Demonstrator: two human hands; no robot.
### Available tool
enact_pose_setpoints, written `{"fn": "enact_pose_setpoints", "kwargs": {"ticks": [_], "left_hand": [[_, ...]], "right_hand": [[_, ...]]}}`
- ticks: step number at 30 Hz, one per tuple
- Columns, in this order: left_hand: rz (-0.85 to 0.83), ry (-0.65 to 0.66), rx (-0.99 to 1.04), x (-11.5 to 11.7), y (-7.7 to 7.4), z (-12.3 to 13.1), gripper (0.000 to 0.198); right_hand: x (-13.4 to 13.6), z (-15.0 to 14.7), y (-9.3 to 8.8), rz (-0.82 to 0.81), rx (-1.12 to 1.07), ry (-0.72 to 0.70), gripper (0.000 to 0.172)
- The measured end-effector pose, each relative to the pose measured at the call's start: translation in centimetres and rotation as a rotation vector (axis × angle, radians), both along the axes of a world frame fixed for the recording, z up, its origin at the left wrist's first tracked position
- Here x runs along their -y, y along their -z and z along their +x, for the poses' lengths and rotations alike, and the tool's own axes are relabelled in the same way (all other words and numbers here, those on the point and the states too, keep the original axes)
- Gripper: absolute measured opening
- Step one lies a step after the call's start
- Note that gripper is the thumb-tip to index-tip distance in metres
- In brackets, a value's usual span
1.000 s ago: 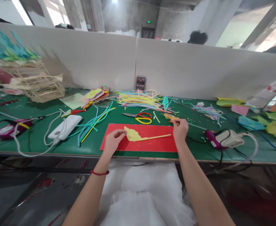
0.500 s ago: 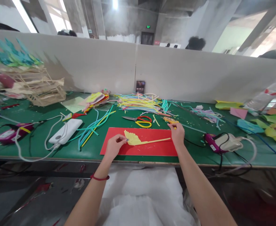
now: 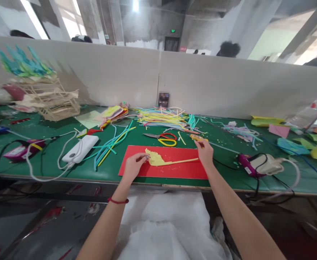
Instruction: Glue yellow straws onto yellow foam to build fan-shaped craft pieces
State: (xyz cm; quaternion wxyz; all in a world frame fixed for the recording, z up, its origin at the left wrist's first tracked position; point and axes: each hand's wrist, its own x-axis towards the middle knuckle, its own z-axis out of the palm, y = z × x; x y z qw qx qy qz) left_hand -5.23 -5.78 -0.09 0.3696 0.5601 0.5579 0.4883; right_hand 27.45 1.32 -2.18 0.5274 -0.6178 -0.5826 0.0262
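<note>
A yellow feather-shaped foam piece (image 3: 158,159) with a long thin stem lies on a red mat (image 3: 174,169) at the near edge of the green table (image 3: 50,166). My left hand (image 3: 134,167) pinches the wide end of the yellow piece against the mat. My right hand (image 3: 205,152) rests at the mat's far right corner, fingers closed on a small orange-yellow tool (image 3: 198,138) that points away from me.
Red and yellow scissors (image 3: 162,137) lie just behind the mat. Several coloured foam strips (image 3: 161,117) pile up further back. A white power bank (image 3: 79,148) with cables sits left, a purple glue gun (image 3: 246,163) right. A grey partition (image 3: 215,83) closes the back.
Both hands stay on the same objects. The view has shifted slightly, so the mat and hands sit a little further right and lower in the picture.
</note>
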Motion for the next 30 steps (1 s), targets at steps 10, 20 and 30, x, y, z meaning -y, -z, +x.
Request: {"fn": "enact_pose_setpoints", "kwargs": {"ticks": [10, 20, 30], "left_hand": [[0.051, -0.018, -0.019, 0.3, 0.0, -0.1, 0.013], [0.064, -0.025, -0.093, 0.5, 0.0, -0.3, 0.008], [0.097, 0.003, -0.099, 0.5, 0.6, -0.5, 0.007]], "right_hand": [[-6.9, -1.1, -2.9, -0.113, 0.262, -0.185, 0.021], [-14.2, -7.0, -3.5, -0.184, 0.414, -0.134, 0.022], [-17.5, -12.2, -6.4, -0.343, 0.522, -0.185, 0.015]]}}
